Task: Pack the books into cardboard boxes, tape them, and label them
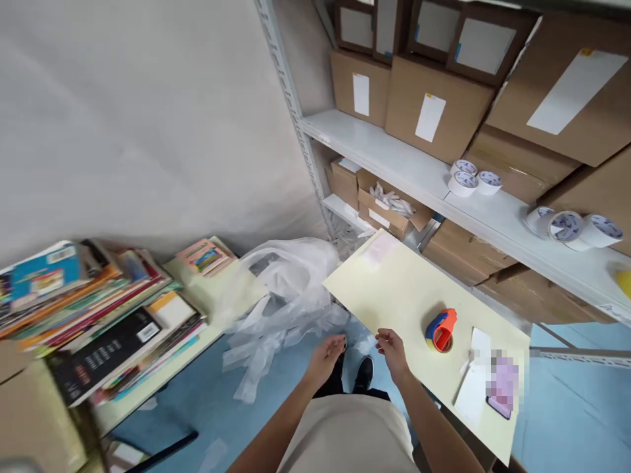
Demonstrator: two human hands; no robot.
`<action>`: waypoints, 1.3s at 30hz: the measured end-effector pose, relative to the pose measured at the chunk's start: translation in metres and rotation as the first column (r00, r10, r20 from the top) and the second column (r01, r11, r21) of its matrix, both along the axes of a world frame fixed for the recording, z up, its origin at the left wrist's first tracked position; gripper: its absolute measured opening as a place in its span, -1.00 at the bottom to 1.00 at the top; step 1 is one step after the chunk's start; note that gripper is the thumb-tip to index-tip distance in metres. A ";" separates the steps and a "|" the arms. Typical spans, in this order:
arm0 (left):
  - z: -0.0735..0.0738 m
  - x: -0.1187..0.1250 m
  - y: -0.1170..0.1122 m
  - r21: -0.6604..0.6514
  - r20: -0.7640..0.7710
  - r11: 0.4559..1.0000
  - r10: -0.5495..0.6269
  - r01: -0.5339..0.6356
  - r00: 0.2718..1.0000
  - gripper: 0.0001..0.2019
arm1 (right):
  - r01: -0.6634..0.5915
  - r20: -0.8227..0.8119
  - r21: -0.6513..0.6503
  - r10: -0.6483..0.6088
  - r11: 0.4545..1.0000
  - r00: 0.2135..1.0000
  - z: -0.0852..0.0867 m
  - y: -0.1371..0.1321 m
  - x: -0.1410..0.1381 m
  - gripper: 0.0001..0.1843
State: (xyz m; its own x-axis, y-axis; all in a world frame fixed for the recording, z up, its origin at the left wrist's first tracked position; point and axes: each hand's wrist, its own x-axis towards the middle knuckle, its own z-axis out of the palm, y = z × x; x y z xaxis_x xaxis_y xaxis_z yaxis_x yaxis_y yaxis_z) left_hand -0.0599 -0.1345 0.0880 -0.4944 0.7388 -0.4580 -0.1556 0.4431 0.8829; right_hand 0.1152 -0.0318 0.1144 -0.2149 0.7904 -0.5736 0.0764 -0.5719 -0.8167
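My left hand (324,360) hovers above the floor between two tables, its fingers curled together. My right hand (393,353) is opposite it, near the edge of the cream table (394,282), fingers also curled in. If either hand holds something, it is too small or hidden to make out. To the right of my right hand an orange and blue tape dispenser (442,330) rests on that table. Further right lie white papers (473,387) and a phone (503,387), partly blurred. Crumpled clear plastic wrap (290,282) hangs beyond my left hand.
Stacked books (123,315) fill the left table. A metal shelf (379,148) at the right bears cardboard boxes (436,108) and several white tape rolls (564,226). Below, an open box (389,210) holds white scraps. Plastic pieces litter the blue floor (197,374).
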 end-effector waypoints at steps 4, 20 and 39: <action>0.014 -0.016 -0.045 -0.037 -0.060 0.997 0.064 -0.066 0.996 -0.54 | -0.111 -0.040 0.064 0.114 0.992 0.993 0.012 -0.009 -0.019 -0.65; 0.026 -0.091 -0.273 0.095 -0.200 0.861 0.509 -0.500 0.838 -0.37 | -0.521 -0.093 0.142 0.536 0.841 0.839 0.015 -0.171 -0.160 -0.68; -0.003 -0.128 -0.485 0.057 0.061 0.329 0.941 -0.943 0.332 -0.52 | -0.928 0.133 0.215 0.932 0.304 0.336 -0.021 -0.354 -0.340 -0.54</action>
